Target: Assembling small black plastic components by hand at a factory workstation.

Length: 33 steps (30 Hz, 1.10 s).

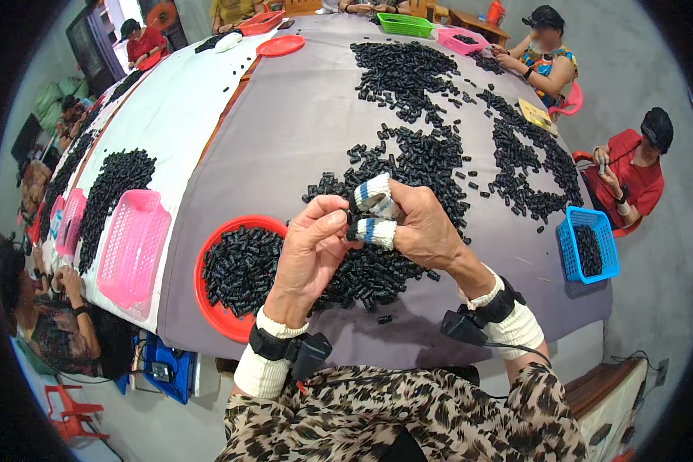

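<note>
Over the near middle of the grey-covered table, my two hands meet at a small black cylindrical piece point(353, 217). The fingers of my left hand point(304, 250) pinch it from the left. My right hand point(431, 231) closes on it from the other side, its thumb and forefinger wrapped in white knitted sleeves with blue stripes. My fingers cover most of the piece, so its shape is only partly visible. Just left of my left hand stands a round red tray point(201, 289) full of similar black pieces. More loose black pieces point(369, 279) lie beneath my hands.
Large heaps of black pieces point(408, 69) spread across the table. A blue basket point(610, 269) holds some at the right edge; a pink basket point(106, 266) sits on the white cloth at left. Several people sit around the table, one in red point(631, 173) at right.
</note>
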### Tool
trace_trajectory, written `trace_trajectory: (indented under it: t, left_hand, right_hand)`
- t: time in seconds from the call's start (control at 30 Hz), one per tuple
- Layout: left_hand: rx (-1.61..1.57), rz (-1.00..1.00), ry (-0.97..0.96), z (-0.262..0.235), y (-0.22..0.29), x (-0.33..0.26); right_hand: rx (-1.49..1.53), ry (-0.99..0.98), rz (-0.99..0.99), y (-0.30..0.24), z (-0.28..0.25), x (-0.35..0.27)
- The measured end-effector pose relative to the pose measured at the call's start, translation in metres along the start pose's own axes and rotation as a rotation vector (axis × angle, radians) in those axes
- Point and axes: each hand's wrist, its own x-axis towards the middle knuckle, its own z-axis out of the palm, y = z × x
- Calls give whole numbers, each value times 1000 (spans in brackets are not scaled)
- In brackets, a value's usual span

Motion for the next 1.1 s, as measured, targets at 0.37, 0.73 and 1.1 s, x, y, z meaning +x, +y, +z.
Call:
trace_trajectory:
  t: [0.37,0.73,1.1]
  left_hand:
    - [164,-35,-33,-4,-4,-3]
    - [16,-46,94,9,-11,2]
    - [-10,-82,25,4,-15,1]
  right_hand:
    - [168,67,131,15,-3,7]
    - [80,120,42,14,1,-11]
    - [32,71,-13,22,-2,-10]
